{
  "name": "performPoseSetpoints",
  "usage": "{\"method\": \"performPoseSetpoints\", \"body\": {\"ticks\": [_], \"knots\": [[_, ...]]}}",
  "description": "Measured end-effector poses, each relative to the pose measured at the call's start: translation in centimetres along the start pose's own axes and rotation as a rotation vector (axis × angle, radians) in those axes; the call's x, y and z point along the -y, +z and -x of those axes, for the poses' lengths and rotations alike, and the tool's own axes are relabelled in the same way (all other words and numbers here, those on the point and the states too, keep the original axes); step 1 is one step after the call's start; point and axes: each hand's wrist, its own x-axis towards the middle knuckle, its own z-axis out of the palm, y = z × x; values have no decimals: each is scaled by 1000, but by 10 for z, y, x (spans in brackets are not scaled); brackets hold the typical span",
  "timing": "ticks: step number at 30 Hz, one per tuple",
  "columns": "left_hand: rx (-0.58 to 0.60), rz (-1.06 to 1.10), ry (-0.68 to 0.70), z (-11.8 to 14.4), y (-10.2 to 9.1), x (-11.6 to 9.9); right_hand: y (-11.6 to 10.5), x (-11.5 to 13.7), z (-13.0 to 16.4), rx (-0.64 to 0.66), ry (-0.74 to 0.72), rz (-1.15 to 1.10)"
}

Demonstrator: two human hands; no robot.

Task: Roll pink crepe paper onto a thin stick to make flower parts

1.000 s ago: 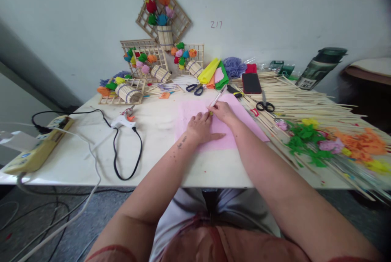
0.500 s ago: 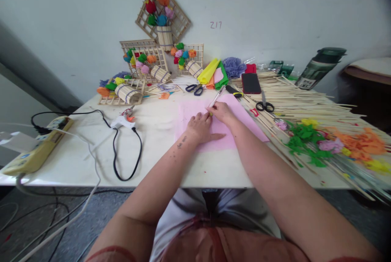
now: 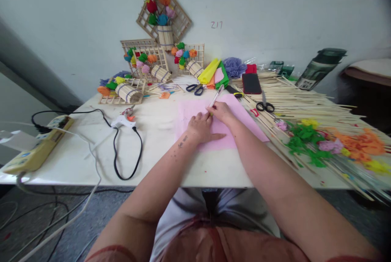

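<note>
1. The right hand (image 3: 222, 112) sits over the pink paper sheet (image 3: 244, 121), fingers pinched together around a pen (image 3: 216, 97).
2. The pen slants up and away from that grip toward the far edge of the sheet; its tip end is buried between the two hands, right at the pinch.
3. The left hand (image 3: 200, 127) lies palm down on the same pink sheet, fingers flat and pressed to the paper, thumb stretched out to the right. It grips nothing, just pins the sheet.
4. The two hands touch at the fingertips, left just nearer the body, right just beyond it.
5. The pink sheet lies flat on the white table (image 3: 76, 148), in the middle, its near edge close to the table's front edge.
6. Right of the sheet: black scissors (image 3: 264, 106) on a spread of bamboo sticks (image 3: 308, 101), and a heap of paper flowers (image 3: 332, 142) nearer the front.
7. Beyond the sheet: blue-handled scissors (image 3: 195, 88), folded coloured paper (image 3: 214, 75) and a dark phone (image 3: 251, 83).
8. Far left: a glue gun (image 3: 124, 120) with its black cord, well apart from both hands.
</note>
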Motion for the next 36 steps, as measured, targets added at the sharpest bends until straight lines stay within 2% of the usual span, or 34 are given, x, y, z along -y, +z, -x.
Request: {"method": "performPoseSetpoints", "body": {"ticks": [19,27,31,36], "knots": [[0,-12,12,0,-2,0,2,1,-1,-13,6,71],[33,-20,-2,1,-4,-1,-1,-7,1,-71,25,-83],[14,-22,-2,1,-3,-1,0,-14,-1,-100,14,-106],[21,-27,-11,1,-3,-1,1,-16,-2,-78,22,-90]]}}
